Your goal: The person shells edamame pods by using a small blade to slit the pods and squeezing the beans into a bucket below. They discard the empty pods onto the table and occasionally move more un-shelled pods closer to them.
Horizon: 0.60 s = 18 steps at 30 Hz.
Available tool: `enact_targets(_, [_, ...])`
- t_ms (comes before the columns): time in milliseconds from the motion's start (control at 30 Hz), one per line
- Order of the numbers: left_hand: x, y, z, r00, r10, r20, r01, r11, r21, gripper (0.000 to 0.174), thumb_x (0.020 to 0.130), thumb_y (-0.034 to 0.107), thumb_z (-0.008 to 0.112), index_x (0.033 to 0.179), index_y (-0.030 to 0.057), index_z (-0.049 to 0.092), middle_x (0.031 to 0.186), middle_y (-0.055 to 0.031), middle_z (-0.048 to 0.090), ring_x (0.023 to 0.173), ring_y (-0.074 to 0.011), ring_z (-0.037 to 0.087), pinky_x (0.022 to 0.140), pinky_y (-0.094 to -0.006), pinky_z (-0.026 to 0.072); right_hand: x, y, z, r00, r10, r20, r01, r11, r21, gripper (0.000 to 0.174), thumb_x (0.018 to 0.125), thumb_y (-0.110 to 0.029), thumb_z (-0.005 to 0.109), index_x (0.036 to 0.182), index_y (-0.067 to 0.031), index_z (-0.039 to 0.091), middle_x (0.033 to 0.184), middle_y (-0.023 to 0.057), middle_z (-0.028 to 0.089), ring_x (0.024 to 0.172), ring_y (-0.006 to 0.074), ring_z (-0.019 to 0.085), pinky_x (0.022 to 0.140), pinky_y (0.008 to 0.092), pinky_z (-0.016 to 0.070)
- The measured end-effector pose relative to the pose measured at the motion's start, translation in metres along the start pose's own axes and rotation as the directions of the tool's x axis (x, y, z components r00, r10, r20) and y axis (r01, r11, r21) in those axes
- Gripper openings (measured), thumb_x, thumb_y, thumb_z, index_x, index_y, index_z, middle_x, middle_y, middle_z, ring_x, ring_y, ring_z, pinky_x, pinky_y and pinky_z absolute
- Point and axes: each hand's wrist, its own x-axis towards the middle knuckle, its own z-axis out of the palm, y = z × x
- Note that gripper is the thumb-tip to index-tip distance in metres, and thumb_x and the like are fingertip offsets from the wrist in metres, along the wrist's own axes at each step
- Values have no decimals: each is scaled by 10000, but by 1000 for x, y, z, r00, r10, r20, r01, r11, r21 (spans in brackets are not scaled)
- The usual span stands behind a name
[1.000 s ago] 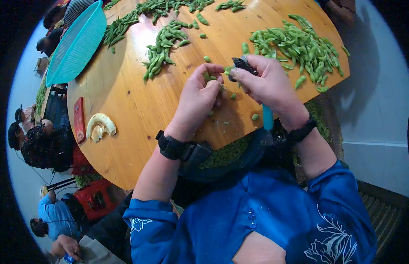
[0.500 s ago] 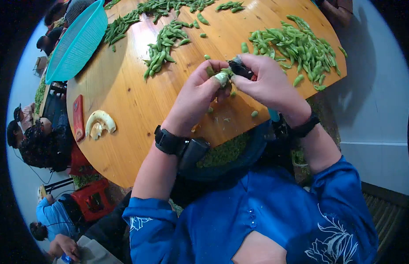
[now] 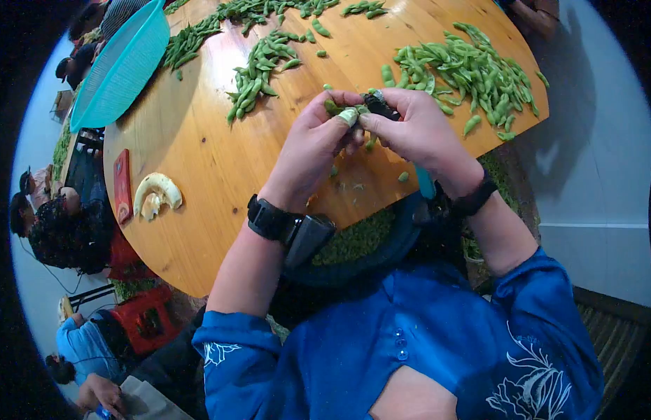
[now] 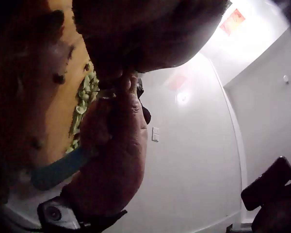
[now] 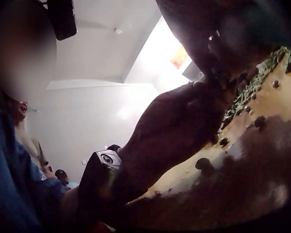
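Note:
At the table's near edge, both hands meet over a green soybean pod. My left hand (image 3: 313,143) pinches the pod (image 3: 348,116), a pale green patch of it showing at the thumb tip. Held in my right hand (image 3: 427,133) is a tool whose turquoise handle (image 3: 425,183) sticks out below the palm. A dark piece (image 3: 380,106) sits between that hand's thumb and forefinger, right beside the pod; whether it belongs to the tool I cannot tell. In the left wrist view the turquoise handle (image 4: 63,170) shows again. Shelled beans (image 3: 403,176) lie below the hands.
A wooden table (image 3: 220,175) carries pod heaps at right (image 3: 472,77) and upper left (image 3: 252,80). Leftward are a turquoise basket (image 3: 122,66), a red phone-like slab (image 3: 122,185) and a pale curved peel (image 3: 157,194). A basin of beans (image 3: 357,241) sits below the edge. Other people sit at left.
The hands have drawn closer together, and my right thumb has come up to the pod. A pale green patch now shows at my left thumb, which was not visible a second ago.

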Motion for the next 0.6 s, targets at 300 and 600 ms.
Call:
enact_targets(300, [4,-2,-9,993,-75,-87,70,996,-60,224,899,75,460,1079,13,577,883,-19,592,708,-71,532,575,-186,432,-3,1,-14,999,32,39,-27,992,-124,226,786,-211,643,755,11,611,590,4,533,543,74,490,484,274,398])
enact_targets(600, [5,6,-23,979,68,-190,23,899,437,171,877,86,512,993,44,630,789,15,544,667,-86,504,585,-226,423,-11,32,-70,989,-23,-149,-21,959,-283,264,820,-240,621,779,19,586,588,76,533,538,124,504,508,315,408])
